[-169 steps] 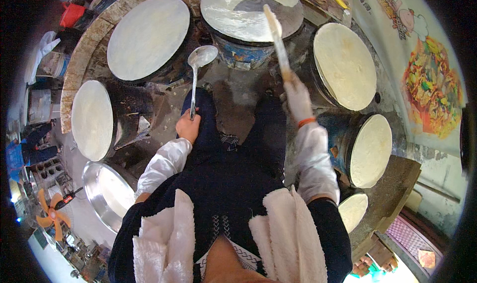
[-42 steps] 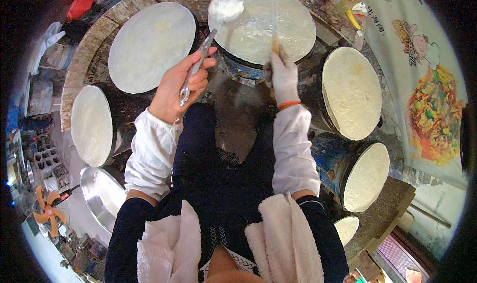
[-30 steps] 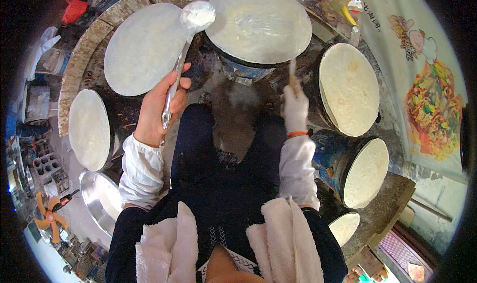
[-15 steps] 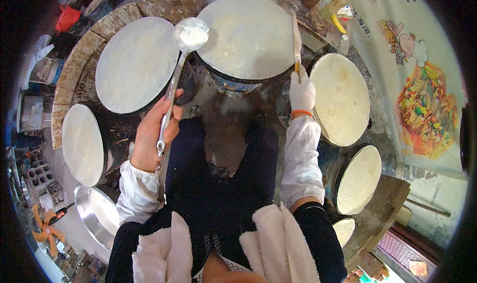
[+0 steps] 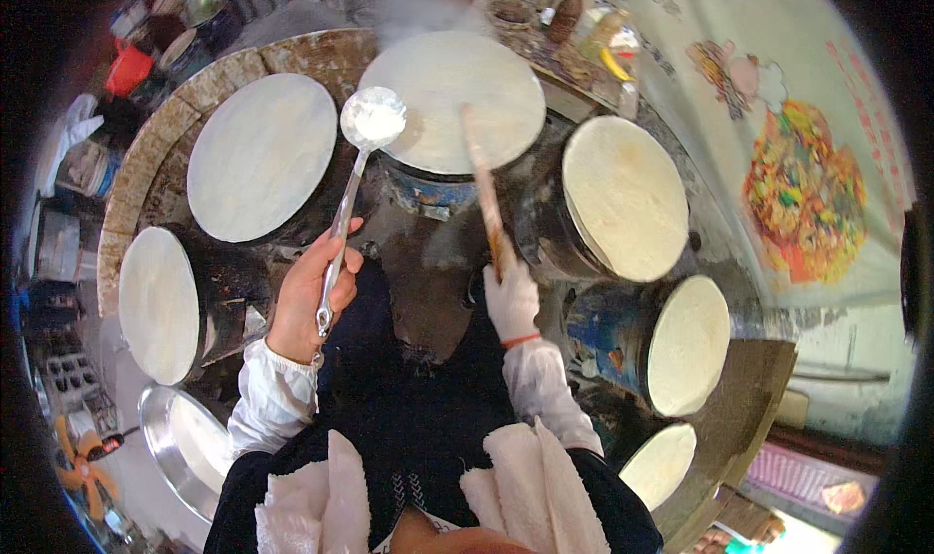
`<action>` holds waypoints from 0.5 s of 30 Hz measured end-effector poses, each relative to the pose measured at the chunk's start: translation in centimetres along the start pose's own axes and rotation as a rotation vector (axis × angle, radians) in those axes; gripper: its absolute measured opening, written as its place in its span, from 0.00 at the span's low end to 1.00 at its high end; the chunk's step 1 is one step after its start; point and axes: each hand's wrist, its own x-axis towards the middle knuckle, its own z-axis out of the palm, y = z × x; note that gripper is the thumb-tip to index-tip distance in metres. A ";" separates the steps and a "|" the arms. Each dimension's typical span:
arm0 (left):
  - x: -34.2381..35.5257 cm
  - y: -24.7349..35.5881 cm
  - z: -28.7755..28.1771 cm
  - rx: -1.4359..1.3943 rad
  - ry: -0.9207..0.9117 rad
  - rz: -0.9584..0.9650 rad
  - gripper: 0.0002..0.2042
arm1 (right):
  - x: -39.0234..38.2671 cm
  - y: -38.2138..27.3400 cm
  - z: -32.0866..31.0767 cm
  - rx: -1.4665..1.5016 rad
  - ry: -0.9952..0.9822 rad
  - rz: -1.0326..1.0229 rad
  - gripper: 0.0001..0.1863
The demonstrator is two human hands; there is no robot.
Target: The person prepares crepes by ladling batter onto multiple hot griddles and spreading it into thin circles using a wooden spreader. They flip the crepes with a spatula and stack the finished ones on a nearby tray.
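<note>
While the left hand (image 5: 309, 296) grips a ladle (image 5: 355, 179) of white batter, the gloved right hand (image 5: 511, 296) clasps a wooden spatula (image 5: 484, 189).

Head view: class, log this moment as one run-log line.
left hand: grips metal ladle, bowl holds white batter | right hand: gloved, holds wooden spatula over centre griddle | round griddles ring the person

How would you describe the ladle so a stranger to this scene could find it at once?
Start at the ring of round griddles covered in pale batter. Between the upper-left one and the top one, a long metal ladle rises from the left hand. Unlike the flat wooden stick in the gloved right hand, it is shiny, with a round bowl holding white batter.
</note>
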 end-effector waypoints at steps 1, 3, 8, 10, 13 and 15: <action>-0.6 -0.6 0.1 -0.019 0.006 -0.026 0.19 | -2.6 0.0 -0.8 0.104 -0.058 -0.011 0.36; -1.5 -1.8 0.8 -0.043 0.004 -0.083 0.18 | -6.5 0.8 -0.7 0.483 0.151 -0.156 0.31; -3.1 -5.8 2.2 0.093 -0.148 -0.119 0.18 | -12.7 -1.1 -8.2 1.165 -0.198 0.090 0.21; -4.0 -7.3 3.7 0.211 -0.153 -0.127 0.18 | -14.7 -3.5 -11.4 1.327 -0.418 0.169 0.16; -3.7 -8.9 4.9 0.276 -0.264 -0.136 0.20 | -16.0 -4.7 -12.1 1.398 -0.664 0.129 0.16; -3.2 -9.6 5.2 0.236 -0.304 -0.200 0.20 | -16.4 -5.0 -11.8 1.458 -0.769 0.136 0.18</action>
